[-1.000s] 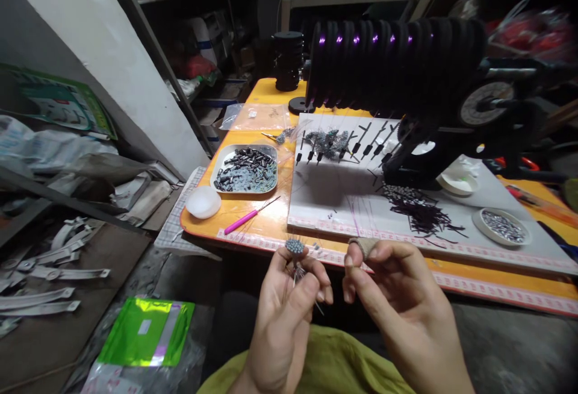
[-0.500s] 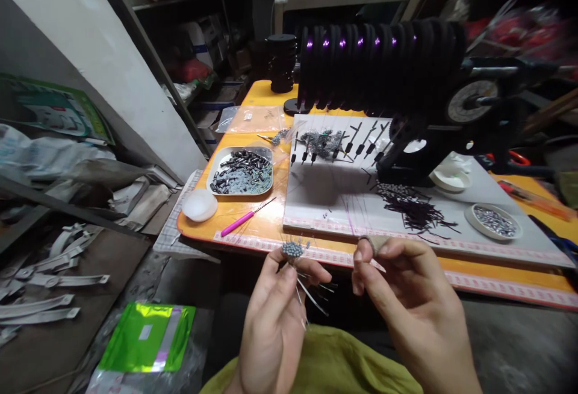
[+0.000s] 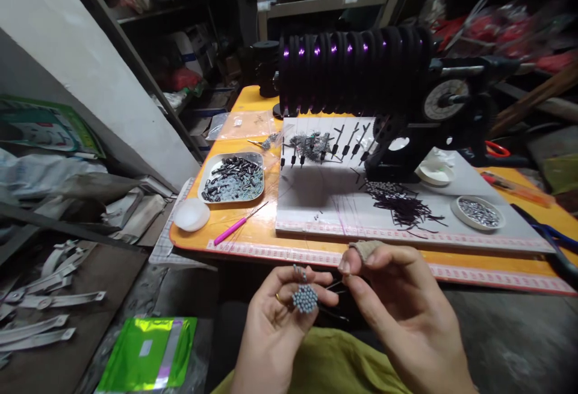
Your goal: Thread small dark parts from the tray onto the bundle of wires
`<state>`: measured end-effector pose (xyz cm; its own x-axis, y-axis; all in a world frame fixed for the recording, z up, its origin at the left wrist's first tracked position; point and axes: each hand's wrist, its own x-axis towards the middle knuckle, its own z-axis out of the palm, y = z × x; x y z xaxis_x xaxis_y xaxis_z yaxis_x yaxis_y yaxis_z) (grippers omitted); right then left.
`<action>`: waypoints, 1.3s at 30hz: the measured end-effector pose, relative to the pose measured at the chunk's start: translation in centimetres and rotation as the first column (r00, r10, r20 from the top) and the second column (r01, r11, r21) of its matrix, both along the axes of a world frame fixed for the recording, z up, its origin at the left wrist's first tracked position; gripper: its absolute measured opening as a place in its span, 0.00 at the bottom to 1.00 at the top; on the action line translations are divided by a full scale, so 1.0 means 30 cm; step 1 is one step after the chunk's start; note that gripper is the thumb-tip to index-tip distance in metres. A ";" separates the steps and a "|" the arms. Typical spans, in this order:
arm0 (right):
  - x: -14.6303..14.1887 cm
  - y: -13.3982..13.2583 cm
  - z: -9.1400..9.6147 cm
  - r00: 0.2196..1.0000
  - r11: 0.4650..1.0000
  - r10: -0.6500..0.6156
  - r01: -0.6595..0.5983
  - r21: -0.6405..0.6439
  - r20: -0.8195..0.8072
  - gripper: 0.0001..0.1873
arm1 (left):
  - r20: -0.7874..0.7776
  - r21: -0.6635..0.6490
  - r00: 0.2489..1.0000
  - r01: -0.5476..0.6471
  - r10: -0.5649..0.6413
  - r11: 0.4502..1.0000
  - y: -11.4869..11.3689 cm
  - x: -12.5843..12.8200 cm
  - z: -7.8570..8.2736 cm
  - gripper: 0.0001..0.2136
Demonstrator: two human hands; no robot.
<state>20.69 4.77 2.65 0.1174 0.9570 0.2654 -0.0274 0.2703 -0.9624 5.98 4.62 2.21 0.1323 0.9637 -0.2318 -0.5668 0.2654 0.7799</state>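
My left hand (image 3: 280, 328) is closed around a bundle of thin stems with round grey tips (image 3: 304, 299), the tips facing me. A few more grey tips stick up by its fingers, and thin pale wires trail out to the right. Close beside it, my right hand (image 3: 401, 300) has thumb and index finger pressed together near the wire ends. What lies in that pinch is too small to make out. A beige wrap (image 3: 365, 250) covers part of the right index finger. Both hands are in front of the table edge, above my lap.
Behind the hands, a black machine with a row of spools (image 3: 352, 71) stands over a white board (image 3: 307, 201). Dark strips (image 3: 409, 208) and a dish of silver pieces (image 3: 478, 213) lie on it. Leftward are a parts tray (image 3: 203, 195), a pink-handled hook (image 3: 230, 231) and a white bowl (image 3: 191, 215).
My left hand has turned the bundle so its tips face me, and it sits slightly lower. My right hand has moved left, closer to the bundle. The camera view has shifted a little.
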 end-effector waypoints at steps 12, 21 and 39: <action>0.004 0.025 0.009 0.988 0.992 0.127 -0.129 0.008 0.082 0.13 | 0.091 0.002 0.996 0.006 -0.006 1.000 0.016 0.021 0.009 0.07; -0.009 0.069 0.045 0.971 0.955 0.233 -0.240 -0.174 -0.057 0.10 | 0.002 -0.032 0.999 0.053 -0.053 0.998 0.012 0.021 0.005 0.11; 0.021 0.066 0.034 0.935 0.914 0.345 -0.355 -0.195 -0.084 0.09 | 0.139 -0.084 0.987 0.088 -0.075 0.993 0.007 0.012 0.029 0.13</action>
